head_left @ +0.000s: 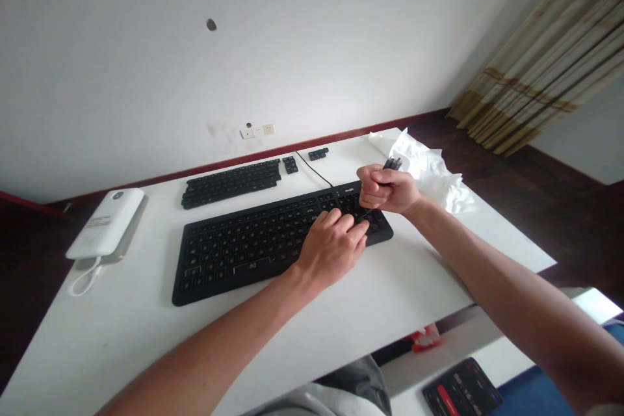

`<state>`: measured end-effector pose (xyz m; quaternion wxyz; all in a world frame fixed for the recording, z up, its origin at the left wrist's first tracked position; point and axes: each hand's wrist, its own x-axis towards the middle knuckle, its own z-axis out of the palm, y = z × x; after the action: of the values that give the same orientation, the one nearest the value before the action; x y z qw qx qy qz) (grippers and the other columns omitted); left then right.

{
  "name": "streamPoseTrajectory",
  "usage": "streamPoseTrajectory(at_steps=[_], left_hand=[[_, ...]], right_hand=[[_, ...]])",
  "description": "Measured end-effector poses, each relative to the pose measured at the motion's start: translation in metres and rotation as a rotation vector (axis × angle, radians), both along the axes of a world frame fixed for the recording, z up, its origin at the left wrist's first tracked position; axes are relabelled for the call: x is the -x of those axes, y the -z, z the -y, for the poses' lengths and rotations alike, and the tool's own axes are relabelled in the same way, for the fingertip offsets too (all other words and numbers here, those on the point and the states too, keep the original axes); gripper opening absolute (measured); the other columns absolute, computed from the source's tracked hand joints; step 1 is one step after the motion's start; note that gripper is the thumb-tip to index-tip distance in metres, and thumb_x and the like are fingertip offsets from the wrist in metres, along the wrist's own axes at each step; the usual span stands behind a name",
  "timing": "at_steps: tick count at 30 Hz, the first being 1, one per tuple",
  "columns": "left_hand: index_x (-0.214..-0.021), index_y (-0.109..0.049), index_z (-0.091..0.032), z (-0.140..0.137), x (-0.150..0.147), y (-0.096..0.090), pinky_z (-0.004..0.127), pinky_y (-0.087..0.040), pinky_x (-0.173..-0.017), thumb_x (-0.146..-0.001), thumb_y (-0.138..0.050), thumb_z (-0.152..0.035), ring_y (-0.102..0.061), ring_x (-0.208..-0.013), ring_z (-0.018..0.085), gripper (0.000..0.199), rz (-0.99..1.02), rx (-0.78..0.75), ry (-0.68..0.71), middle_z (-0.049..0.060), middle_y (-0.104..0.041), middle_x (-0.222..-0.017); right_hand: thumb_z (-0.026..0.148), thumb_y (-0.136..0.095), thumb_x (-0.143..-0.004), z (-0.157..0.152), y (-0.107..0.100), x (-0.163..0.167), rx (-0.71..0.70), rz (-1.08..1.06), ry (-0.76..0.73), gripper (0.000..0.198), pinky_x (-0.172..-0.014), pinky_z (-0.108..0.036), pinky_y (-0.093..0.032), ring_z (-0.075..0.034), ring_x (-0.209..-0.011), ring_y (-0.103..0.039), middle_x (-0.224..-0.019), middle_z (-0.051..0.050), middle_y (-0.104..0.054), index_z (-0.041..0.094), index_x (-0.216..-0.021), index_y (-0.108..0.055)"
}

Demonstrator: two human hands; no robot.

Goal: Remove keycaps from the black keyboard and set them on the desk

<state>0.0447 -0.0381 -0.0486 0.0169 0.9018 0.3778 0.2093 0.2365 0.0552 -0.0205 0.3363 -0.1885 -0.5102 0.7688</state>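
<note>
A black keyboard [244, 244] with its keycaps off lies on the white table, its bare key sockets showing. My left hand [334, 244] presses on its right part, fingers bent down against it; the fingertips are partly hidden. Above the number-pad area, my right hand [387, 188] is closed in a fist around the black handle of what looks like a screwdriver [394, 163]. Its thin shaft slants down from the fist to the keys beside my left index finger. The exact spot where the tip touches is too small to make out.
Black keycaps [231, 183] lie in rows behind the keyboard, with smaller groups to their right. A white power bank [106, 222] with a short cable is at the left. Crumpled white tissue [431, 169] sits at the right. A phone [462, 390] lies below the table's front edge.
</note>
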Motion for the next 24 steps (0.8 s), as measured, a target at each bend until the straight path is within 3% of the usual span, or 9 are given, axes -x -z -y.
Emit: streamPoseTrajectory(at_steps=[6, 11, 15, 24], left_hand=[[-0.123, -0.071, -0.023, -0.001, 0.000, 0.000, 0.040, -0.046, -0.081, -0.104, -0.053, -0.030, -0.057, -0.091, 0.024, 0.027, -0.006, 0.005, 0.001, 0.006, -0.066, -0.089], [-0.126, -0.069, -0.022, -0.001, 0.002, 0.000, 0.041, -0.046, -0.085, -0.104, -0.051, -0.030, -0.058, -0.095, 0.025, 0.029, 0.003, 0.015, 0.017, 0.007, -0.069, -0.095], [-0.124, -0.069, -0.022, -0.002, 0.002, 0.001, 0.043, -0.047, -0.090, -0.104, -0.052, -0.029, -0.058, -0.104, 0.026, 0.028, 0.005, 0.022, 0.014, 0.008, -0.071, -0.108], [-0.124, -0.071, -0.022, -0.001, 0.001, 0.002, 0.041, -0.046, -0.083, -0.104, -0.052, -0.030, -0.058, -0.092, 0.024, 0.028, 0.014, 0.016, 0.012, 0.007, -0.069, -0.090]], right_hand=[[0.040, -0.066, -0.087, 0.004, -0.008, 0.008, 0.042, 0.080, 0.152, 0.030, -0.041, -0.021, -0.023, -0.006, -0.039, -0.012, -0.045, 0.013, -0.015, 0.020, -0.068, -0.053], [0.037, -0.066, -0.092, 0.032, -0.027, 0.032, -0.114, 0.278, 0.265, 0.029, -0.043, -0.022, -0.015, -0.006, -0.044, -0.020, -0.048, 0.009, -0.027, 0.016, -0.072, -0.063], [0.036, -0.069, -0.091, 0.047, -0.032, 0.044, -0.233, 0.451, 0.326, 0.028, -0.042, -0.023, -0.018, -0.008, -0.046, -0.029, -0.050, 0.006, -0.038, 0.016, -0.072, -0.066], [0.035, -0.068, -0.090, 0.019, -0.022, 0.019, -0.049, 0.195, 0.181, 0.027, -0.041, -0.020, -0.018, -0.005, -0.041, -0.016, -0.046, 0.011, -0.023, 0.016, -0.071, -0.062]])
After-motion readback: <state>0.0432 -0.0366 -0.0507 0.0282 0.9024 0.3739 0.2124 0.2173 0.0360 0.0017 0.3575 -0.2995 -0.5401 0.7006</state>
